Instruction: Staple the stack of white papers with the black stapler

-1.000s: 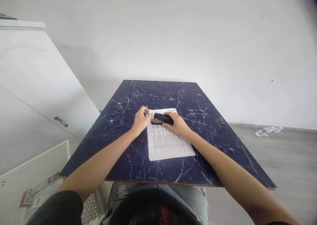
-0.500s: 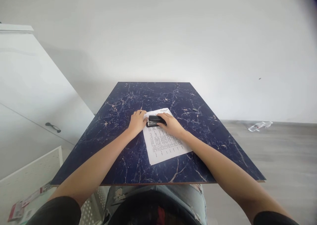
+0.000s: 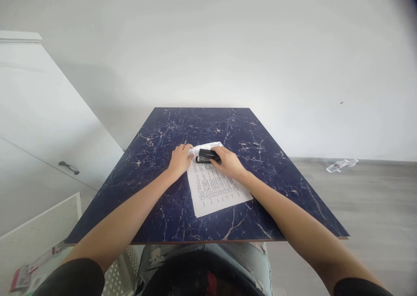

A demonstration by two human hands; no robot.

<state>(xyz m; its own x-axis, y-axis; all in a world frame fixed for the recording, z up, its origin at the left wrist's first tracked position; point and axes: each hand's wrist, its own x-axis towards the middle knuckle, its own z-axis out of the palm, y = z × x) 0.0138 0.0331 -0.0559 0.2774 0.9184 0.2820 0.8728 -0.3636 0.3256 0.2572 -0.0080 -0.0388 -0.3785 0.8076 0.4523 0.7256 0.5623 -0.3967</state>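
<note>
A black stapler [image 3: 206,154] is in my right hand [image 3: 230,163], whose fingers and thumb are wrapped round its right end. Its jaws point left and stand apart, above the upper part of a printed paper [image 3: 213,192]. My left hand [image 3: 179,159] holds the paper's upper left edge, with the thumb over the page and the other fingers on the table side. A small gap separates the left thumb from the stapler's tip. The paper lies slightly turned on the table, and my right hand covers part of its right side.
The dark blue marble-patterned table [image 3: 156,220] reaches back to the white wall [image 3: 228,48]. A white cabinet [image 3: 39,113] stands at the left, above a perforated white basket [image 3: 117,281] with packets [image 3: 29,272]. Clear plastic packaging [image 3: 341,165] lies on the floor at right.
The stapler has moved right and slightly away from me with my right hand, off the paper's left edge. My left hand has stayed nearly in place at the edge.
</note>
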